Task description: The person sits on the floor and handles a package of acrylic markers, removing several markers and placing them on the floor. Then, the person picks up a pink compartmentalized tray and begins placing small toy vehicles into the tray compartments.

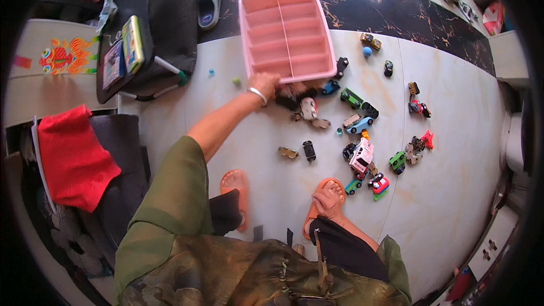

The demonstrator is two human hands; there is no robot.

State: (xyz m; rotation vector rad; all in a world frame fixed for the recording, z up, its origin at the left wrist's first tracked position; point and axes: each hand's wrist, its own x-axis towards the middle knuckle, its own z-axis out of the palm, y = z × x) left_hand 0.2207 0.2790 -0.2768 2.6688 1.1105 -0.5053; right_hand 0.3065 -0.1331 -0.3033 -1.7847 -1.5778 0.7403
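My left hand (264,84), with a bangle at the wrist, grips the near rim of a pink plastic compartment tray (307,80). The tray has a long middle divider and several cross dividers. Whether it rests on the floor or is lifted, I cannot tell. Just below its near edge lie blurred toys, among them a white toy vehicle (309,108) and a blue toy car (330,87). My right hand (325,205) is down over my right foot, in an orange slipper (309,221). Its fingers are bent, and their hold is unclear.
Toy cars are scattered rightward, including a pink-and-white toy van (362,155), a green toy truck (351,97) and a red toy car (379,183). Small balls (367,52) lie among them. A black chair (174,29) and a red cloth (72,157) flank the left side.
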